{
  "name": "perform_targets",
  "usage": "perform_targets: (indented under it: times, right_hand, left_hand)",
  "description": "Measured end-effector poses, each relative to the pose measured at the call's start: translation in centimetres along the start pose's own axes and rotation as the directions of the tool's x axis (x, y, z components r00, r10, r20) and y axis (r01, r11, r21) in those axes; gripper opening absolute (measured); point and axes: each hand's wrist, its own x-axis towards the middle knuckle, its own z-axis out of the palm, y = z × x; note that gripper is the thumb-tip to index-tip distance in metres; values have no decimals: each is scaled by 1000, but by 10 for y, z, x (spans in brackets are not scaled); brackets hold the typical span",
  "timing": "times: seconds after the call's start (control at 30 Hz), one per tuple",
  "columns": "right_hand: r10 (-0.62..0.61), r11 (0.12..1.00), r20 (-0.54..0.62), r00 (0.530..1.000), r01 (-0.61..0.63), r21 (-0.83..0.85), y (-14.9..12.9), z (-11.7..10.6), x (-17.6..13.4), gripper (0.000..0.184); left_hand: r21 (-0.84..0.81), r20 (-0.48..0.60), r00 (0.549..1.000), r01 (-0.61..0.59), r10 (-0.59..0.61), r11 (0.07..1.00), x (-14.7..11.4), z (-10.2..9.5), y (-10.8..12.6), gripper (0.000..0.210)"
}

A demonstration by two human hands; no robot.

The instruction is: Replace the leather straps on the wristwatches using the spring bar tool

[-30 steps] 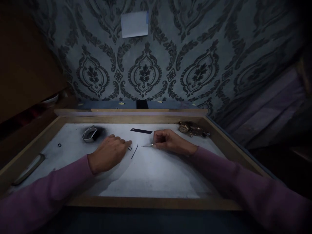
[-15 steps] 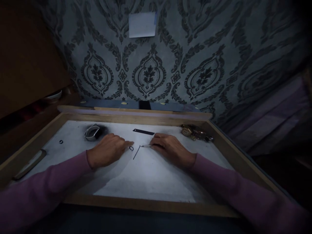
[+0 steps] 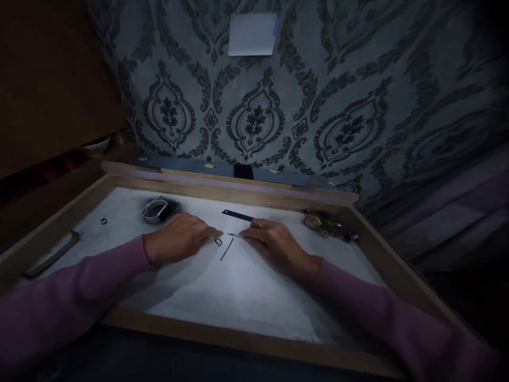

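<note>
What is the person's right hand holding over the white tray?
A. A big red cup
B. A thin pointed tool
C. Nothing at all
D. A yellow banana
B: the right hand pinches a thin pointed tool whose tip sticks out to the left, just above the small dark ring and the thin dark rod on the white tray.

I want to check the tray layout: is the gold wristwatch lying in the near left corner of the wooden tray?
No, the gold wristwatch lies in the far right corner of the wooden tray, beyond the right hand.
</note>
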Motion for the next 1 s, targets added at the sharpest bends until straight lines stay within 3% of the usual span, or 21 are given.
perform_targets:
  times: [1.0]
  right_hand:
    - [-24, 999, 84, 996, 27, -41, -7, -6, 10, 25]
  left_hand:
    - [15, -34, 999, -18, 19, 1000, -2, 1, -1, 35]
